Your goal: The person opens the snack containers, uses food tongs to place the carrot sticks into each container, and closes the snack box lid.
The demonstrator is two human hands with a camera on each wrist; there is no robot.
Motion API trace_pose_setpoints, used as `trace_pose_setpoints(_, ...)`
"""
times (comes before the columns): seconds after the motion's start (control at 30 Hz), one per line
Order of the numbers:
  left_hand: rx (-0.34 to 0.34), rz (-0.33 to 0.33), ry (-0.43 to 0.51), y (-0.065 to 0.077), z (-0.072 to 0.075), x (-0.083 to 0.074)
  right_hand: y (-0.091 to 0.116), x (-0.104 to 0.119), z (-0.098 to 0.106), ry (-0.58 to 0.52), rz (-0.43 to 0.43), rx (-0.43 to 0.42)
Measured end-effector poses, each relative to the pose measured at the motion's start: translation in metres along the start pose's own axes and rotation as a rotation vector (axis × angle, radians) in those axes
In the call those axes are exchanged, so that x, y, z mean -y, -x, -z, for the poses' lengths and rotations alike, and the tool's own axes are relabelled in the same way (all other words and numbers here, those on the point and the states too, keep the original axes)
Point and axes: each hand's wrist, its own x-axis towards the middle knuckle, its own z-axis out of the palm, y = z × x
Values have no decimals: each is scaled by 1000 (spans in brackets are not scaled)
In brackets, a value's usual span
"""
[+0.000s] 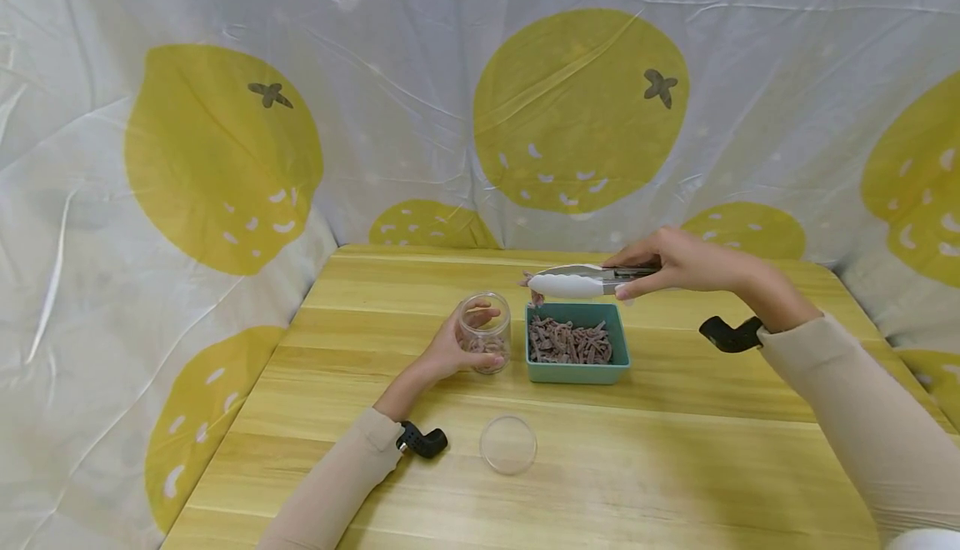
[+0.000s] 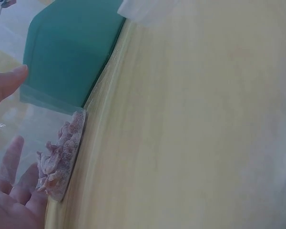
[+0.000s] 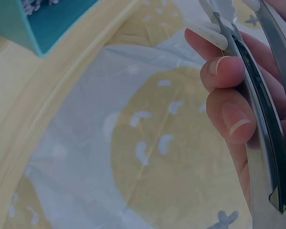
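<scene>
Your head view is bright, with pale glints along the creases of the cloth [image 1: 397, 100] and a soft shadow toward the right of the table [image 1: 675, 404], while your left wrist view looks hazy and soft, your right one dim and muted.

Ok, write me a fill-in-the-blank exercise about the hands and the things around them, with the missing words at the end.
1. The right hand grips a pair of white-tipped ____.
2. The left hand holds the clear jar, which stands to the ____ of the box in the head view.
3. Brownish pieces lie in both the jar and the ____.
4. Of the box and the round clear lid, the ____ is nearer the head view's bottom edge.

Missing words: tongs; left; box; lid.
</scene>
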Motion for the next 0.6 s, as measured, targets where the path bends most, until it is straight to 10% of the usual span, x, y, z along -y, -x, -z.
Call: trace_pose_setpoints(0.6,6,-22,10,0,1,2,-45,11,-8,4,-22,47)
